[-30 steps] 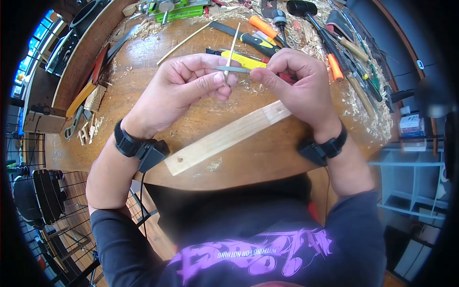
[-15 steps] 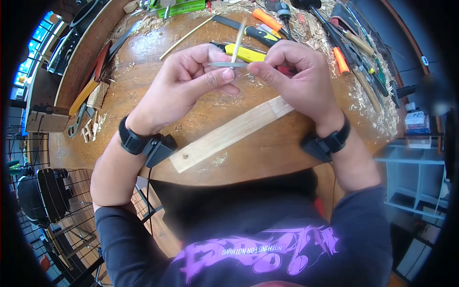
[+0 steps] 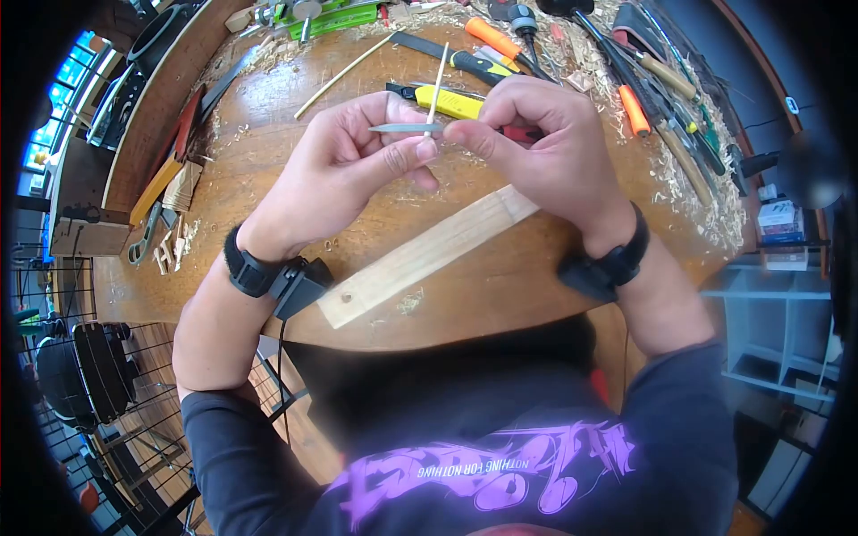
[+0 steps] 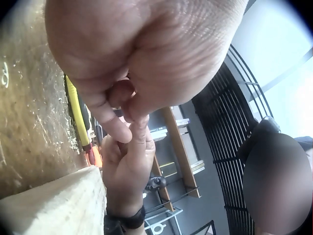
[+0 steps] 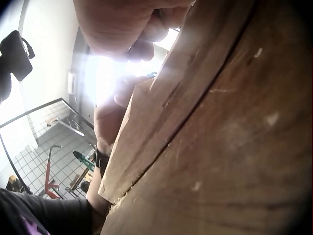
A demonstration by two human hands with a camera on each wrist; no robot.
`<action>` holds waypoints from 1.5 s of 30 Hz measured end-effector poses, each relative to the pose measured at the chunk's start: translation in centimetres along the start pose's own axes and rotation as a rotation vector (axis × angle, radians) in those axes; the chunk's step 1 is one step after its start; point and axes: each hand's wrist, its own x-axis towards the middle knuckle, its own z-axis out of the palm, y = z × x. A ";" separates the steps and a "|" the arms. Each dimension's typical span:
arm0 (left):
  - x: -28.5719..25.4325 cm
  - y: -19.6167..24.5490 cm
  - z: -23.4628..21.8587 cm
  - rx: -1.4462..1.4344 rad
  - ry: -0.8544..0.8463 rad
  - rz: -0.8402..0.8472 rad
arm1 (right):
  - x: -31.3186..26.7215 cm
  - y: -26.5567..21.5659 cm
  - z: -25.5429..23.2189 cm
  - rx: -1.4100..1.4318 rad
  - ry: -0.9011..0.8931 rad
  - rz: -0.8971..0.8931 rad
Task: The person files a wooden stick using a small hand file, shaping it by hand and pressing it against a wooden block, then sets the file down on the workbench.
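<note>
In the head view my left hand [image 3: 335,165] pinches a thin wooden stick [image 3: 440,80] between thumb and fingers, its free end pointing away from me. My right hand [image 3: 550,147] grips a thin grey pointed blade [image 3: 389,129], which lies crosswise over the stick right at the left thumb. Something red shows below the right palm. Both hands are above a flat wooden board [image 3: 429,255] with a hole near its left end. In the left wrist view the fingertips of both hands meet; the stick and blade are hidden there.
Beyond the hands lie a yellow cutter knife [image 3: 451,102], a second thin stick [image 3: 344,80] and an orange-handled tool [image 3: 496,37]. Wood shavings [image 3: 697,214] and several tools cover the right side. Scissors [image 3: 143,237] lie at left, near the table's edge.
The right hand has moved left, so the blade's tip reaches further past the stick. The left hand still holds the stick, whose lean has shifted slightly.
</note>
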 end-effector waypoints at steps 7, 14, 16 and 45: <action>0.0 0.1 0.1 0.017 0.040 0.017 | 0.0 0.0 0.0 -0.012 -0.009 0.030; 0.0 0.7 0.5 0.061 0.071 -0.023 | 0.1 -0.1 0.4 -0.002 0.005 0.024; -0.2 0.0 -0.1 0.046 0.050 0.012 | 0.0 0.2 -0.3 -0.022 -0.009 0.016; -0.2 0.3 0.0 0.162 0.049 0.044 | 0.0 0.5 -0.1 -0.004 0.005 0.030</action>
